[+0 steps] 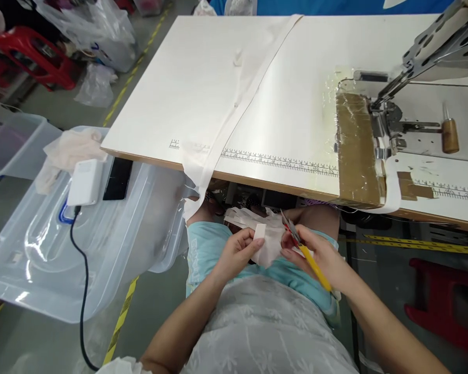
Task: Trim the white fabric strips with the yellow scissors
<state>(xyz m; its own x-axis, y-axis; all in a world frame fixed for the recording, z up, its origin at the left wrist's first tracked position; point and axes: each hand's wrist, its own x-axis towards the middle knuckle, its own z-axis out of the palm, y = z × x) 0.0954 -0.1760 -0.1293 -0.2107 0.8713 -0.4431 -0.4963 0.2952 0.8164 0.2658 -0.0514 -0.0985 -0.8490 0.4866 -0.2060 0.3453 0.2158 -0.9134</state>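
My left hand (234, 255) pinches a pale white piece of fabric (272, 243) above my lap, with a small folded white end standing up at the fingertips. My right hand (323, 254) is closed around yellow-handled thread snips (315, 267), their metal blades pointing up and away from me. Some white material also shows by the right fingers, but how they touch it is partly hidden. More of the pale cloth bunches beneath the table edge. A long white fabric strip (218, 150) lies across the table and hangs over its front edge to my left.
A sewing machine (390, 114) stands on the right of the white table (171, 78), with a wooden-handled awl (450, 132) on its bed. To the left, a lidded plastic bin (113, 254) carries a white charger (85, 183), phone (118, 179) and cloth. A red stool (444, 301) stands right.
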